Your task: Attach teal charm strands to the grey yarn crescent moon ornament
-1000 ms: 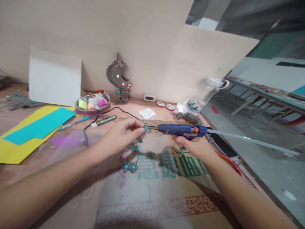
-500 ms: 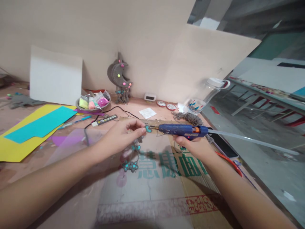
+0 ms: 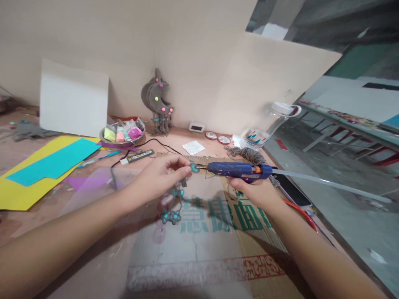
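Observation:
My left hand (image 3: 160, 174) pinches the top of a dangling string of small teal butterfly shapes (image 3: 174, 203), holding one teal piece (image 3: 194, 167) at its fingertips. My right hand (image 3: 254, 192) grips a blue hot glue gun (image 3: 238, 170) with a long clear glue stick (image 3: 327, 183) out the back. The gun's nozzle touches the teal piece. Both hands hover above a flattened cardboard sheet (image 3: 212, 245) with green print.
A grey crescent moon ornament (image 3: 156, 101) stands against the back wall beside a bowl of coloured clay packets (image 3: 123, 133). Yellow and teal paper (image 3: 46, 164) lie at left with a white board (image 3: 73, 99). Twine (image 3: 249, 154), a phone (image 3: 291, 189) and a plastic cup (image 3: 255, 137) sit at right.

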A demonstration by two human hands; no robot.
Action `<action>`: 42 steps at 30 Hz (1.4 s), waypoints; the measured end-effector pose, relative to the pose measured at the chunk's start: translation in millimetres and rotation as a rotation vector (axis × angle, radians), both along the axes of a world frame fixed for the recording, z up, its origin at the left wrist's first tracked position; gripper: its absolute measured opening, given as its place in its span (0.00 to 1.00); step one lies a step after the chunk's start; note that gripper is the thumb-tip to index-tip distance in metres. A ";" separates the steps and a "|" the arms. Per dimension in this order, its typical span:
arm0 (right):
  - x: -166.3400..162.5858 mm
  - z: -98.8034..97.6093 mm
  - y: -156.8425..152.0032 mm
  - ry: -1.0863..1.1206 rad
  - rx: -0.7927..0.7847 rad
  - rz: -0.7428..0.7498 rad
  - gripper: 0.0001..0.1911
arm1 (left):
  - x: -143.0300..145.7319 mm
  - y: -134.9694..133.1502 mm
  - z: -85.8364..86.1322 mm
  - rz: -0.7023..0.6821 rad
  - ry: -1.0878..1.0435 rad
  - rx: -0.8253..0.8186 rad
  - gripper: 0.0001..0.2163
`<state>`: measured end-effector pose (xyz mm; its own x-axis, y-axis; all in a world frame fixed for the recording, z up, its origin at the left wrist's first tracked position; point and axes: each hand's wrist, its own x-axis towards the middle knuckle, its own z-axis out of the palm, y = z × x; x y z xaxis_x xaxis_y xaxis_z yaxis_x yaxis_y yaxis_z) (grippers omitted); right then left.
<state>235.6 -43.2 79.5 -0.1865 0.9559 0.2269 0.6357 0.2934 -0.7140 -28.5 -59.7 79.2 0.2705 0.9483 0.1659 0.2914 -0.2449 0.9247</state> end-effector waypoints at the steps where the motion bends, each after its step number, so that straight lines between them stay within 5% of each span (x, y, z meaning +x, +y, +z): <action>1: 0.3 -0.3 0.0 -0.007 -0.004 -0.007 0.27 | -0.1 -0.1 0.4 0.000 0.003 0.006 0.09; 13: 3.7 8.5 0.8 -0.069 -0.026 0.112 0.18 | -2.7 5.1 -4.0 0.008 -0.030 0.006 0.10; 21: 0.3 4.5 11.2 0.470 -0.059 0.152 0.15 | -0.8 6.8 -1.2 0.020 -0.106 -0.023 0.07; 31: -4.7 2.4 60.4 0.004 0.114 -0.082 0.20 | 0.3 -5.8 19.2 0.017 -0.071 -0.024 0.06; 42: -38.2 -40.5 157.7 -0.196 -0.082 -0.104 0.17 | -13.6 -4.7 34.0 0.026 -0.068 -0.016 0.10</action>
